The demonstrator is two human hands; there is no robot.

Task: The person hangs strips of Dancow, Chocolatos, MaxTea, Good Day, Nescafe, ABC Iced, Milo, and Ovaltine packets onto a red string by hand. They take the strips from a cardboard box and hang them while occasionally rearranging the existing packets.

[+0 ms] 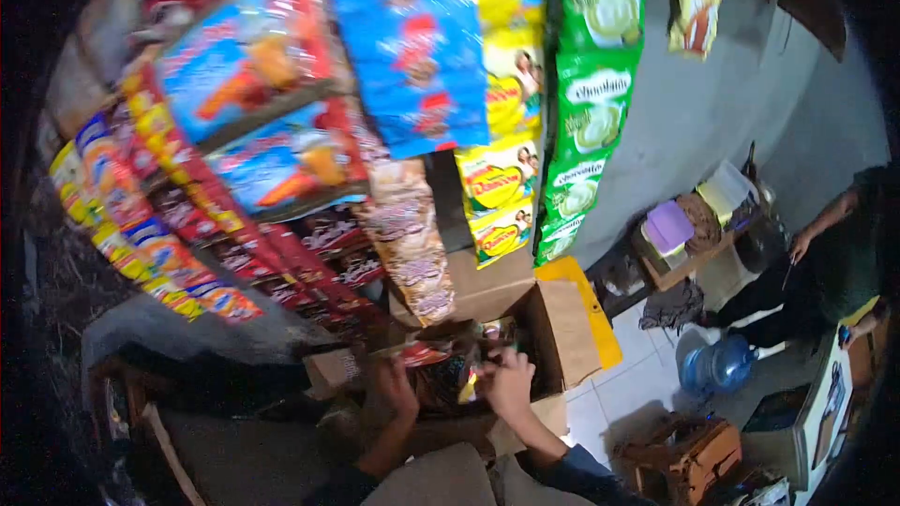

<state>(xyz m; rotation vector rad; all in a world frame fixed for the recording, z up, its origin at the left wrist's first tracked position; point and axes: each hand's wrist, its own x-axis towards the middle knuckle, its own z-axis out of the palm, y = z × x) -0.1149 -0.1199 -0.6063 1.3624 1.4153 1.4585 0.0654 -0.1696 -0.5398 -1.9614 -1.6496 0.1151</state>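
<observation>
An open cardboard box [574, 319] stands low in front of me with small packets inside. My right hand [509, 382] is over the box, its fingers bent together at a small red and yellow packet [468, 382]. At the box's left side my left hand [397, 391] is raised with its fingers apart, near a red packet [424, 353]. The packet's contact with the left hand cannot be made out. The box's inside is dark and partly hidden by my hands.
Sachet strips, including blue [412, 56], yellow [506, 178] and green [592, 94] ones, hang above the box. To the right are a blue water jug [716, 365], a brown stool-like object [689, 457] and another person [834, 253] standing. A yellow flap [600, 323] edges the box.
</observation>
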